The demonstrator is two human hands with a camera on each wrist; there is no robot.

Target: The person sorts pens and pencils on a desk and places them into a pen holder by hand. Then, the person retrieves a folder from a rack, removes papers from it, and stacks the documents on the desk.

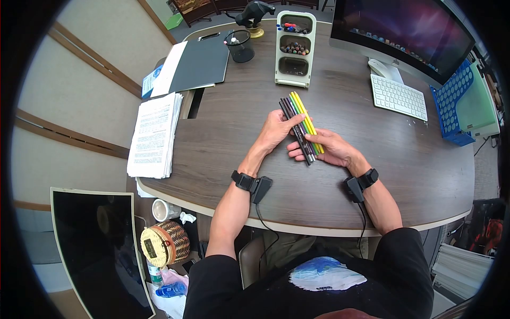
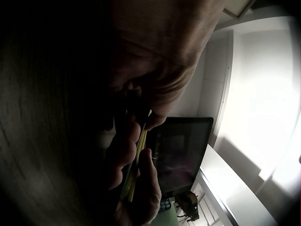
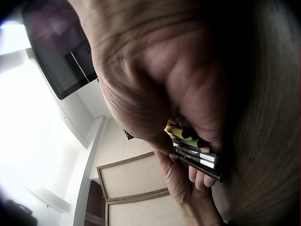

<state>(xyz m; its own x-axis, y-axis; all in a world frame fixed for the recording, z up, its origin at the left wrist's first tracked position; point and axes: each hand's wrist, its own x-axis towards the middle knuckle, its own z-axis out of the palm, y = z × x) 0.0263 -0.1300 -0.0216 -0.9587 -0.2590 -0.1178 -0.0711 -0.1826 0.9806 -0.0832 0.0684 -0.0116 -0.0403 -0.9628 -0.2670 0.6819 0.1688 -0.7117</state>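
Both hands hold one flat bundle of several coloured pencils [image 1: 301, 106] above the middle of the desk. Yellow ones lie on the right side of the bundle, green and purple in the middle, dark ones on the left. My left hand [image 1: 273, 130] grips it from the left, thumb across the top. Lower down, my right hand [image 1: 336, 148] pinches the bundle from the right, its thumb on top and fingers below. In the right wrist view, the pencils' near ends [image 3: 200, 155] stick out past the hand. The left wrist view is dark, with a yellow pencil [image 2: 141, 146] between the hands.
Beyond the hands stands a three-compartment organizer [image 1: 292, 80] with pens and pencils in its upper two. A mesh cup [image 1: 240, 50], a folder [image 1: 199, 66] and a paper stack [image 1: 153, 138] lie left. Right are a keyboard [image 1: 398, 97], a monitor [image 1: 404, 32] and a blue rack [image 1: 451, 106].
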